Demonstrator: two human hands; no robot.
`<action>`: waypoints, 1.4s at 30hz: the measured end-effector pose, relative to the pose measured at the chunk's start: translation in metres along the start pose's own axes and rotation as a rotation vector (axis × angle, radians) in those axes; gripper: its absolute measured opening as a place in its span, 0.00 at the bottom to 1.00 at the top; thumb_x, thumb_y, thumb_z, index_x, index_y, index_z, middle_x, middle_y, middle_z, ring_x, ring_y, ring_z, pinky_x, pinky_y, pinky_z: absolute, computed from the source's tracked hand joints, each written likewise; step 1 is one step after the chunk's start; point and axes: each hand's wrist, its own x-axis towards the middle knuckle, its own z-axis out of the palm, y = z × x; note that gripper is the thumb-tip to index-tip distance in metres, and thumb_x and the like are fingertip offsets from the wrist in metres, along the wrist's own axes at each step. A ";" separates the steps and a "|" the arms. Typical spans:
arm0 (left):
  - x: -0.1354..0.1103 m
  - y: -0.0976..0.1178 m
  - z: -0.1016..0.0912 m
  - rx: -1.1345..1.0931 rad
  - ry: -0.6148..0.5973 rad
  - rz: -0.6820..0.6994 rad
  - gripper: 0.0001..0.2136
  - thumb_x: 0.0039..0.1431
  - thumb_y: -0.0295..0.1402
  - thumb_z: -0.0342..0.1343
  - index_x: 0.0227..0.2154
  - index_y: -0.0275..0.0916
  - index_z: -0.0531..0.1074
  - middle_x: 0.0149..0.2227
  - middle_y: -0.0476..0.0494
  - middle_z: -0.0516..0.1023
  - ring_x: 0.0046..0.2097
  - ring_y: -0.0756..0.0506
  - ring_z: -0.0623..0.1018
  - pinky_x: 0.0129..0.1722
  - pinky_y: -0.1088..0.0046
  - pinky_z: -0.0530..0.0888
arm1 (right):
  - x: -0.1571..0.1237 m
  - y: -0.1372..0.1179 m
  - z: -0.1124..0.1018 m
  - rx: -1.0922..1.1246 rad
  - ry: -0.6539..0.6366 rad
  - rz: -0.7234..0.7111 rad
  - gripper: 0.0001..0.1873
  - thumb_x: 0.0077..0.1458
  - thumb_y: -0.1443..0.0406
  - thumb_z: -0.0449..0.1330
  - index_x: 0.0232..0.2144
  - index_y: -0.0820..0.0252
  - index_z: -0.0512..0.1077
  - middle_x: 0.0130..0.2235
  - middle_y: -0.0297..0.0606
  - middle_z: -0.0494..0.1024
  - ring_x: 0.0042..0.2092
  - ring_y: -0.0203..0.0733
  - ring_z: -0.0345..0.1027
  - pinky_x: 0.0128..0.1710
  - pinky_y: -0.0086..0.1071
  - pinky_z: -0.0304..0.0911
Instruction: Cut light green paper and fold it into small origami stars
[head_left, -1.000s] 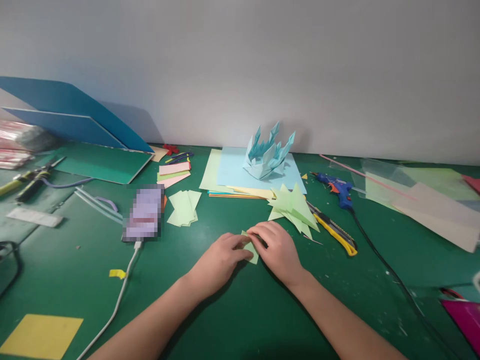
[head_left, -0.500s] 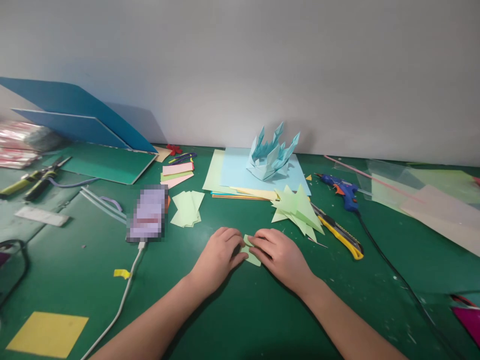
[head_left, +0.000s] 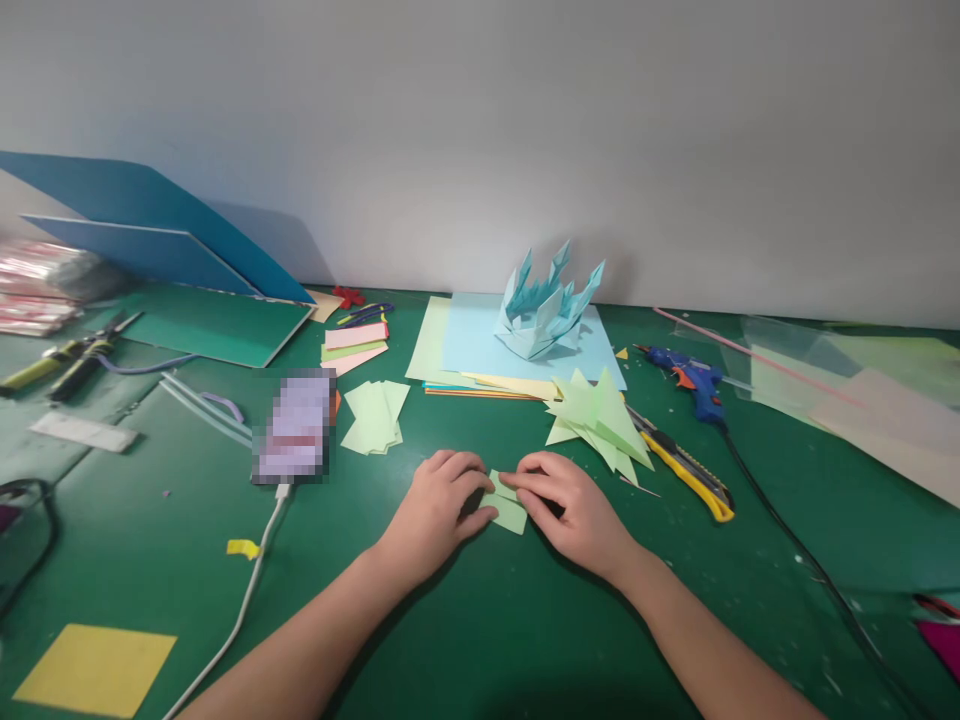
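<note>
Between my two hands a small piece of light green paper (head_left: 510, 514) lies on the table, with a fold or crease running across it. My left hand (head_left: 444, 505) grips its left edge between thumb and fingers. From the other side, my right hand (head_left: 571, 508) pinches the paper, its index fingertip pressed on the upper part and the thumb close to the right edge. Just beyond the right hand is a pile of pointed light green folded pieces (head_left: 600, 420). Flat light green paper slips (head_left: 375, 418) lie past the left hand.
A blue folded-paper crown (head_left: 536, 325) stands on stacked paper sheets (head_left: 465, 345) by the wall. To the right lie a yellow utility knife (head_left: 690, 475) and a blue glue gun (head_left: 694, 383) with its cord. On the left are a phone (head_left: 296, 425) with a white cable and pliers (head_left: 82, 365).
My right hand has shifted slightly right and its fingers have lifted off part of the paper, showing more of it. My left hand stays nearly in place. The view has moved slightly.
</note>
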 end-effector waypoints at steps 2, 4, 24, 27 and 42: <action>0.000 -0.001 0.000 -0.014 0.013 0.001 0.05 0.54 0.31 0.60 0.34 0.38 0.71 0.40 0.43 0.74 0.42 0.43 0.72 0.43 0.63 0.71 | 0.000 0.002 0.000 0.015 0.005 0.012 0.13 0.61 0.68 0.51 0.41 0.57 0.75 0.35 0.41 0.73 0.38 0.42 0.67 0.36 0.37 0.65; 0.000 -0.001 0.001 -0.021 0.019 0.011 0.05 0.55 0.31 0.60 0.33 0.37 0.72 0.39 0.43 0.74 0.42 0.43 0.72 0.43 0.63 0.71 | 0.000 0.003 0.000 0.013 -0.001 0.012 0.13 0.61 0.68 0.51 0.40 0.56 0.76 0.35 0.41 0.73 0.37 0.42 0.67 0.36 0.36 0.65; 0.001 0.004 0.002 -0.059 0.035 0.155 0.09 0.62 0.27 0.50 0.31 0.37 0.75 0.34 0.43 0.77 0.36 0.47 0.73 0.37 0.69 0.71 | 0.000 0.005 0.001 -0.026 -0.044 -0.028 0.11 0.61 0.68 0.52 0.37 0.58 0.76 0.34 0.40 0.72 0.36 0.41 0.64 0.34 0.35 0.62; 0.000 0.005 0.002 -0.048 0.028 0.157 0.08 0.62 0.27 0.50 0.33 0.37 0.75 0.35 0.43 0.77 0.37 0.46 0.73 0.37 0.69 0.70 | -0.001 0.006 0.001 -0.023 -0.048 -0.028 0.11 0.61 0.68 0.52 0.38 0.58 0.76 0.34 0.40 0.72 0.36 0.41 0.65 0.35 0.35 0.63; -0.001 0.006 0.002 0.010 0.010 0.119 0.10 0.63 0.28 0.49 0.33 0.39 0.76 0.33 0.44 0.76 0.36 0.46 0.71 0.37 0.69 0.68 | 0.002 0.000 -0.016 -0.212 -0.114 -0.064 0.15 0.62 0.68 0.49 0.39 0.59 0.76 0.32 0.42 0.70 0.35 0.44 0.62 0.33 0.38 0.62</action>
